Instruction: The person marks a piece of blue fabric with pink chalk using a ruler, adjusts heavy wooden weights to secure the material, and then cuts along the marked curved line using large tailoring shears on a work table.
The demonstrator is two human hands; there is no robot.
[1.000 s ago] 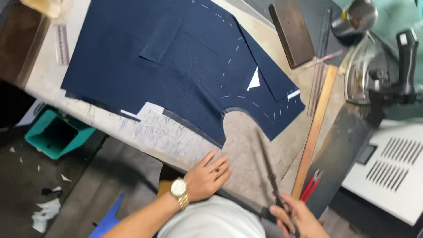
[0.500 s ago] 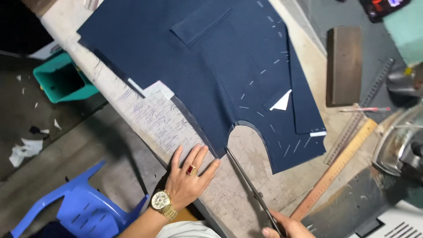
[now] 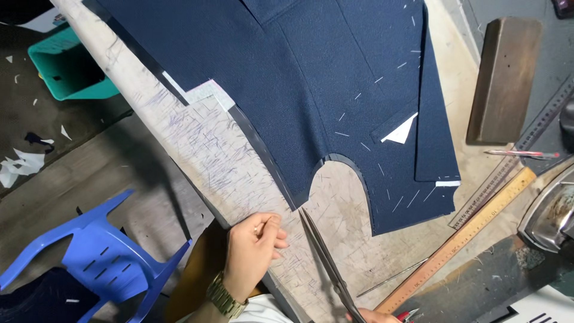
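Right hand (image 3: 373, 316) grasps the scissors (image 3: 326, 258); left hand (image 3: 254, 254) rests released on the surface (image 3: 215, 161). Unpinned navy cloth (image 3: 311, 84) could easily slide, wrecking the cut.

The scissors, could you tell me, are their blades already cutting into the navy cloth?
No, the scissors lie with their tips on the bare table, just short of the navy cloth.

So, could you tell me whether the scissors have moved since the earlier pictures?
Yes. The scissors in the right hand have swung their tip from the middle of the curved cutout in the navy fabric to its corner nearer the left hand.
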